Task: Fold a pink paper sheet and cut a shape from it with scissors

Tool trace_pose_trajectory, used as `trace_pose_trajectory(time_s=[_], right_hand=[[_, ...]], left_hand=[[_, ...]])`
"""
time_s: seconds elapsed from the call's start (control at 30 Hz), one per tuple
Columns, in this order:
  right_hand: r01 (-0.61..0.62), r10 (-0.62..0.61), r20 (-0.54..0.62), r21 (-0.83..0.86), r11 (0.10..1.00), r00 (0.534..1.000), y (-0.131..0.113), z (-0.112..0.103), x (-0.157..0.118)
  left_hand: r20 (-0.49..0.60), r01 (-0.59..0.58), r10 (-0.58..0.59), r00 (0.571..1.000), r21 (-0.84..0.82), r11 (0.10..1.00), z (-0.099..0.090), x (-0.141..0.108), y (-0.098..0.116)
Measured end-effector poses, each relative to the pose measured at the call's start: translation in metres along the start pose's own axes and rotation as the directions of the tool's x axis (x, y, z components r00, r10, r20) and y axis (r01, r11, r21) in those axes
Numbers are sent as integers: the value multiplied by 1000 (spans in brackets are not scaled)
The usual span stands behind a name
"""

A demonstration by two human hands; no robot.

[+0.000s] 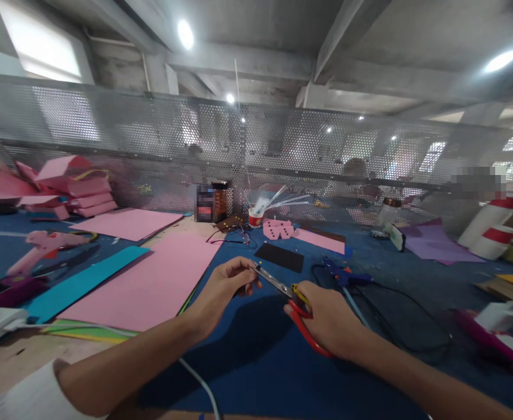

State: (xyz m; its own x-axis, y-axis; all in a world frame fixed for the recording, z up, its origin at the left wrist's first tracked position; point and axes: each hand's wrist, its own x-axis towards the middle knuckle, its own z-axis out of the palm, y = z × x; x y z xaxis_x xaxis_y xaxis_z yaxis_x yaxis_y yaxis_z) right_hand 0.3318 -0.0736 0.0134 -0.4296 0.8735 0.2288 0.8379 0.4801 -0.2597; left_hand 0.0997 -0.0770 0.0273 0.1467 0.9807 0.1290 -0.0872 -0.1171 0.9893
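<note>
In my right hand [326, 312] is a pair of scissors [278, 283] with red and yellow handles, its blades pointing left and away from me. My left hand [234, 280] is closed in a pinch at the blade tips. Whatever its fingers hold is too small to make out. Just beyond the blades lies a black paper strip [280, 256]. Farther back are a pink cut-out with dark dots [278, 228] and a pink strip [321, 240]. Left of my left hand spreads a large pink sheet [151, 280].
A blue glue gun [344, 273] with its cable lies to the right, a pink glue gun [41, 248] to the left. A paper cup [256, 217] with clear sticks, eyeglasses [234, 236] and a brown jar [220, 201] stand near the perforated screen [282, 140]. Purple paper [440, 242] is at right.
</note>
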Motion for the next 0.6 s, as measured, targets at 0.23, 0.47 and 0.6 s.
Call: trace_pose_trajectory(time_s=[0.23,0.47,0.6], right_hand=[[12,-12,0,-25,1000,1000,1,0,0],[20,-20,-4,-62,998,1000,3,3,0],[22,-23,-11,-72,997,1000,4,3,0]], left_hand=[[-19,-8,8,1000,-3,1000,3,0,-2],[-15,-11,11,1000,9,1000,2,-1,-2],[-21,0,0,1000,13,1000,3,-1,-1]])
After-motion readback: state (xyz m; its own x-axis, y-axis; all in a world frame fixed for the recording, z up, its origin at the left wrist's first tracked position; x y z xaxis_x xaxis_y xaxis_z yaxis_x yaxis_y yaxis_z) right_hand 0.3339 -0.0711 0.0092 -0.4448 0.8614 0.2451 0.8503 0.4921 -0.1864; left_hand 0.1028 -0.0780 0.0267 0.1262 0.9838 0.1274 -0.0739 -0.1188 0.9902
